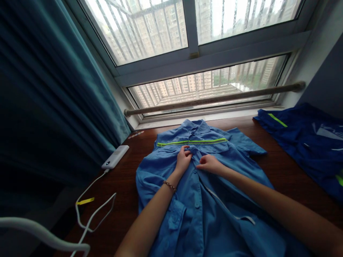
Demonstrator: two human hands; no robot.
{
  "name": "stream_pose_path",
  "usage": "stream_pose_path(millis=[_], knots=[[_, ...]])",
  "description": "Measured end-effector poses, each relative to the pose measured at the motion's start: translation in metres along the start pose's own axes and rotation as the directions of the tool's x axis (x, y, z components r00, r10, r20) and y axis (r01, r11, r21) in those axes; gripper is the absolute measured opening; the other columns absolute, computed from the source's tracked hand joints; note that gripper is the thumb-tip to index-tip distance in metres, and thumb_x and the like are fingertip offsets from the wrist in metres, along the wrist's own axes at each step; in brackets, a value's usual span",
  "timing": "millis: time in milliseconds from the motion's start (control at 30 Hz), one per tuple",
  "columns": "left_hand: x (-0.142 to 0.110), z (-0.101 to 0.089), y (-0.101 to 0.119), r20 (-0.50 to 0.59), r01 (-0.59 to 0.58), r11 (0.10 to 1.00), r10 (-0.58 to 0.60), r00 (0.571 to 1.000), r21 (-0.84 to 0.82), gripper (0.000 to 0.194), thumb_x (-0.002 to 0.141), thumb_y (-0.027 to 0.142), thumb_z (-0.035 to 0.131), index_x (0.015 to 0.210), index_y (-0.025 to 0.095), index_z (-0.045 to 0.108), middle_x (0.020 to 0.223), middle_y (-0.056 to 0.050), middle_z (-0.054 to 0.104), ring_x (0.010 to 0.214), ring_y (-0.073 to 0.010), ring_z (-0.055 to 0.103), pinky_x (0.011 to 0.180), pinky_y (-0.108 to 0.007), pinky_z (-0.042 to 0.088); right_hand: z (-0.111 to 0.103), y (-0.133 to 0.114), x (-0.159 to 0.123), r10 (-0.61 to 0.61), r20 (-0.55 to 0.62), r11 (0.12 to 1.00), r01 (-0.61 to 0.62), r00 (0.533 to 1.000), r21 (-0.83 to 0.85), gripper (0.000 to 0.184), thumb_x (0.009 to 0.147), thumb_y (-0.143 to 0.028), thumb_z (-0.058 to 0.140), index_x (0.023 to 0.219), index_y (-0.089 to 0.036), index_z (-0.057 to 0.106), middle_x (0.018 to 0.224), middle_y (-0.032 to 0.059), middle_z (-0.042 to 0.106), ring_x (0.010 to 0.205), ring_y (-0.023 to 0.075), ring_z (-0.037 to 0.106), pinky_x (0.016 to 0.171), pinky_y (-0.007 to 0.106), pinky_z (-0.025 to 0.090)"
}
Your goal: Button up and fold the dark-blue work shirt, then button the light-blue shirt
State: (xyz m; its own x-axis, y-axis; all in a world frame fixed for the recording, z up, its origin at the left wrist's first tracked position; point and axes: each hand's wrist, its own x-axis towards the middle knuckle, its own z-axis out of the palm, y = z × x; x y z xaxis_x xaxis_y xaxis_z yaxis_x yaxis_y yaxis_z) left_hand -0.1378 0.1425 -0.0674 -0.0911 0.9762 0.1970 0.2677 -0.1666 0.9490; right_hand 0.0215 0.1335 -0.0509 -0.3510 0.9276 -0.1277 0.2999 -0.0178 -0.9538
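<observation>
A light blue work shirt lies front up, collar away from me, with a yellow-green stripe across the chest. Its upper front looks fastened, while the lower front edges hang apart. Just below the stripe, my left hand has its fingers closed on the button placket. To its right, my right hand pinches the edge of the front opening beside a button. Whatever lies under the fingertips is hidden. A bracelet circles my left wrist.
The shirt rests on a dark wooden surface below a window with a rail. A white power bank with a white cable lies left, by a blue curtain. Darker blue clothing is at right.
</observation>
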Motion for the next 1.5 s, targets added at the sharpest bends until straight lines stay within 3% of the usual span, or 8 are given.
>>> stream_pose_path(millis=[267,433,567,700,867,1100,1333,1500], knots=[[0.034,0.003,-0.002,-0.015,0.015,0.997,-0.016,1.000,-0.076,0.035,0.061,0.008,0.058,0.095,0.017,0.052,0.060,0.002,0.059,0.056,-0.0115,0.055,0.058,-0.021,0.041,-0.002,0.004,-0.010,0.038,-0.049,0.982,-0.029,0.998,0.187,0.008,0.051,-0.016,0.066,0.054,-0.015,0.058,0.049,-0.0037,0.053,0.053,0.0135,0.051,0.052,0.023,0.039],[0.043,0.006,0.006,0.027,0.080,0.989,-0.077,0.997,-0.129,0.036,0.059,0.005,0.059,0.092,0.016,0.051,0.061,0.002,0.059,0.058,-0.0123,0.057,0.064,-0.025,0.044,-0.004,0.006,-0.007,0.060,-0.034,0.927,-0.043,0.998,0.373,0.021,0.056,-0.022,0.065,0.075,-0.014,0.065,0.070,0.0021,0.066,0.064,0.0168,0.060,0.065,0.027,0.047],[0.024,0.005,0.016,0.058,0.127,0.980,-0.120,0.991,-0.151,0.044,0.058,0.004,0.060,0.097,0.016,0.045,0.079,-0.003,0.061,0.066,-0.0126,0.059,0.067,-0.027,0.046,-0.006,0.007,-0.011,0.061,0.029,0.850,-0.067,0.998,0.523,0.027,0.055,-0.024,0.069,0.080,-0.013,0.068,0.073,0.0048,0.068,0.066,0.0180,0.062,0.069,0.029,0.048],[-0.014,-0.002,0.022,-0.095,-0.003,1.000,0.004,0.995,0.015,0.037,0.061,0.011,0.061,0.095,0.018,0.050,0.090,-0.005,0.057,0.072,-0.0133,0.056,0.064,-0.025,0.043,-0.007,0.008,-0.012,0.074,0.051,0.812,-0.090,0.996,0.577,0.025,0.055,-0.025,0.070,0.077,-0.012,0.069,0.069,0.0046,0.067,0.063,0.0169,0.061,0.067,0.028,0.047],[-0.038,-0.007,0.023,0.134,-0.094,0.974,0.067,0.989,0.207,0.012,0.065,0.023,0.062,0.077,0.020,0.063,0.071,-0.001,0.058,0.059,-0.0133,0.049,0.058,-0.024,0.037,-0.008,0.010,-0.013,0.033,0.068,0.802,-0.067,0.997,0.593,0.025,0.056,-0.028,0.070,0.076,-0.012,0.069,0.065,0.0028,0.065,0.061,0.0162,0.060,0.064,0.027,0.046],[-0.035,-0.007,0.022,0.186,-0.168,0.928,0.110,0.976,0.333,0.009,0.061,0.021,0.065,0.069,0.020,0.062,0.068,0.000,0.057,0.058,-0.0136,0.048,0.055,-0.024,0.035,-0.005,0.007,-0.015,0.068,0.067,0.802,-0.094,0.995,0.590,0.024,0.067,-0.035,0.062,0.068,-0.012,0.067,0.063,0.0031,0.064,0.052,0.0128,0.054,0.052,0.023,0.040],[-0.036,-0.009,0.025,0.175,-0.074,0.959,0.027,0.984,0.272,0.007,0.065,0.022,0.061,0.063,0.018,0.056,0.058,0.000,0.056,0.053,-0.0130,0.051,0.051,-0.023,0.037,-0.007,0.008,-0.015,0.023,0.166,0.818,-0.114,0.986,0.564,0.021,0.066,-0.030,0.060,0.074,-0.012,0.067,0.066,0.0029,0.064,0.058,0.0137,0.056,0.056,0.023,0.041],[-0.033,-0.011,0.026,0.266,0.299,0.952,-0.274,0.924,-0.058,0.021,0.063,0.027,0.065,0.069,0.017,0.049,0.048,0.001,0.057,0.041,-0.0143,0.055,0.041,-0.024,0.042,-0.008,0.007,-0.017,-0.001,0.207,0.815,-0.119,0.978,0.567,0.022,0.067,-0.026,0.056,0.078,-0.012,0.068,0.069,0.0035,0.066,0.059,0.0145,0.057,0.055,0.022,0.041]])
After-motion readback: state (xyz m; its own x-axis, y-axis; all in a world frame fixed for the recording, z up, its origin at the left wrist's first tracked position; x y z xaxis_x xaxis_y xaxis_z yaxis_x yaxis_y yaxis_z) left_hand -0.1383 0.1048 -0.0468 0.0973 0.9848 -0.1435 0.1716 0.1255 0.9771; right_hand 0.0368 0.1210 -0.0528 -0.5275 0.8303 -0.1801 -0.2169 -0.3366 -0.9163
